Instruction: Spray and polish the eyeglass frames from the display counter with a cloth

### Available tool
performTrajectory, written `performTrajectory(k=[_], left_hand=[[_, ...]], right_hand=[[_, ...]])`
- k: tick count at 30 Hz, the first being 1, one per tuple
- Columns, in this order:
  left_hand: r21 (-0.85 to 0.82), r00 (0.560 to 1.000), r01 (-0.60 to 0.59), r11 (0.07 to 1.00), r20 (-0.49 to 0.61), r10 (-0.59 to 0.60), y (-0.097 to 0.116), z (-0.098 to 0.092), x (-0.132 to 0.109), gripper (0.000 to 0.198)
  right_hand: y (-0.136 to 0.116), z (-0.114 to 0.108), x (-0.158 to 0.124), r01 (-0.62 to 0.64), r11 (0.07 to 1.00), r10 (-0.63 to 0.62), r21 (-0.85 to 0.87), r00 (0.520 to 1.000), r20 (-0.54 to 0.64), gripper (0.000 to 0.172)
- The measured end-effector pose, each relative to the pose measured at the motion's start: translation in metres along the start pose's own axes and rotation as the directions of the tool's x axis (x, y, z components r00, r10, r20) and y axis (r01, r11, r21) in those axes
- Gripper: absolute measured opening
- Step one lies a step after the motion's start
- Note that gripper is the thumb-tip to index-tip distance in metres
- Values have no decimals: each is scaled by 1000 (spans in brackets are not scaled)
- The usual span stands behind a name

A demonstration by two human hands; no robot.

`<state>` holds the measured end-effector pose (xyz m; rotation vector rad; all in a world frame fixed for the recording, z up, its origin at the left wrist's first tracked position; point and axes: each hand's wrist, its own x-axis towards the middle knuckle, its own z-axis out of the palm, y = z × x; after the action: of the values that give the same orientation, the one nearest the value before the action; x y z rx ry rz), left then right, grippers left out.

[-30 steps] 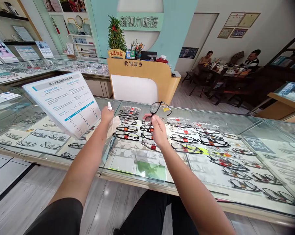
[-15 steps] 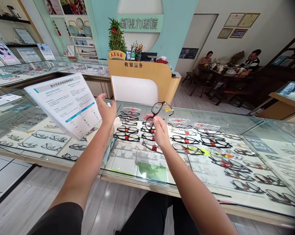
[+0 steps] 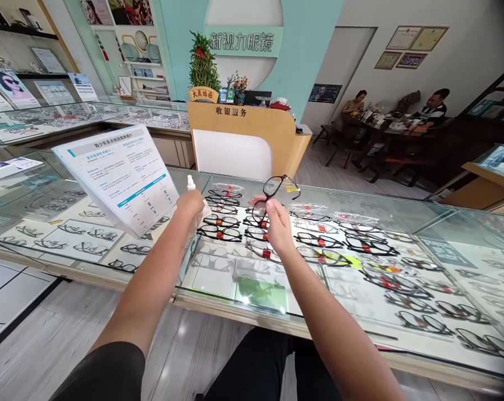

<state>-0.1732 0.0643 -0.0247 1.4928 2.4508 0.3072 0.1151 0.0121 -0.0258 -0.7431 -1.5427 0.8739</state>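
Observation:
My right hand [image 3: 279, 221] is closed on a pair of black-framed eyeglasses [image 3: 269, 186], holding them up above the glass counter, with one temple sticking out to the right. At the counter's left part, my left hand [image 3: 190, 204] is wrapped round a small spray bottle [image 3: 190, 182]; only its white nozzle shows above the fingers. A pale cloth [image 3: 205, 210] lies just right of that hand. Rows of eyeglasses [image 3: 220, 221] with red tags rest on the counter below and beside the held pair.
A standing printed sign [image 3: 122, 172] is close to my left hand. More frames lie inside the glass display counter [image 3: 218, 305]. Beyond it stands a wooden cashier desk [image 3: 243, 120] with plants. Two people sit at a dark table [image 3: 381, 129] at the far right.
My left hand, earlier raised with its fingers apart, has come down and closed round the spray bottle. My right hand still holds the eyeglasses in nearly the same place.

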Motion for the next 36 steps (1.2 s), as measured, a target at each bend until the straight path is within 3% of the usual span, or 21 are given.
performTrajectory(k=[9,15,18,21,24,27,33,36], left_hand=[[-51,993,-58,997,-109,52,-10,-17,-2,17],[-200,962,-140,970,-261,85,-7,-41,-25,12],[-395,876,-285,874,-478,70,0,-49,-40,13],[-483,700,-543,686,-712,53,8,-54,-53,14],[-461,554,-710,533,-833,17,14,-58,-65,20],[-403,459,-793,456,-888,13,19,-62,-81,29],[-293,402,-853,433,-897,185,28,-58,-118,28],[-294,438,-848,442,-858,269,32,-56,-130,29]], right_hand=[[1,-2,1,-21,1000,21,-17,1000,-9,55],[3,-2,0,-28,999,28,16,1000,-1,55],[3,-2,0,-31,999,31,23,1000,2,54],[2,-3,0,-19,999,19,32,1000,-9,52],[0,-3,1,-8,999,8,38,1000,-19,52],[-5,-3,0,-1,999,2,36,1000,-18,52],[-20,-3,-2,6,997,-7,79,1000,13,51],[-25,-3,-3,11,996,-12,83,1000,13,53]])
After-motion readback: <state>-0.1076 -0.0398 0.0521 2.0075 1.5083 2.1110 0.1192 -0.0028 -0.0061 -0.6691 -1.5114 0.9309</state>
